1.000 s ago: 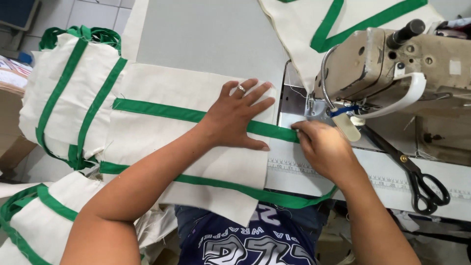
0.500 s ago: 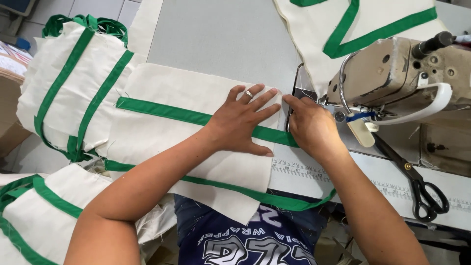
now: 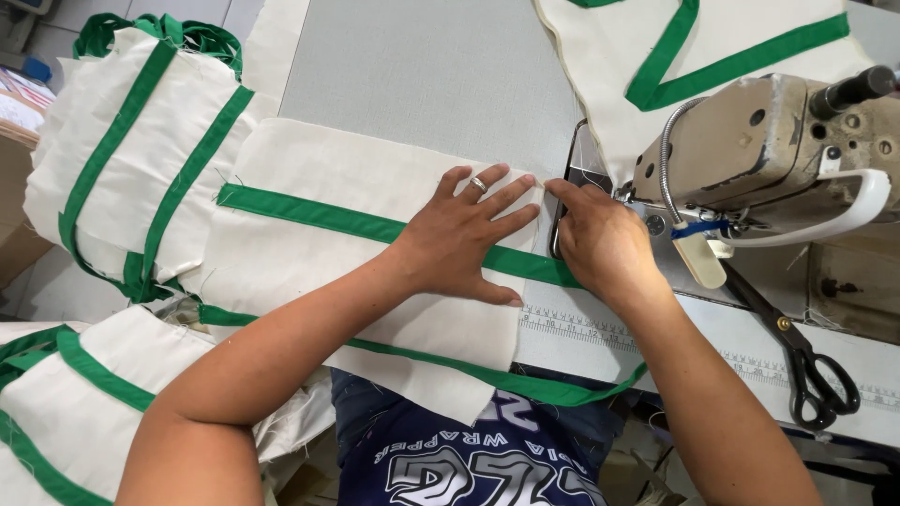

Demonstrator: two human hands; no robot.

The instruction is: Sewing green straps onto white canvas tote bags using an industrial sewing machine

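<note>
Table point(image 3: 422, 66) carries cream panel point(image 3: 309, 244) with green tape point(image 3: 309, 217), near sewing machine point(image 3: 778, 150). Left hand point(image 3: 464, 239) spread flat on panel — right hand point(image 3: 600, 239) pressing its edge, fingers together. Scissors point(image 3: 806, 361) lie apart.

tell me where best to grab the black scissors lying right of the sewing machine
Probably by the looped handles of the scissors, which lie flat on the table with the loops toward the near edge and the blades pointing up under the sewing machine. Come from the near right side, where nothing blocks them.
</note>
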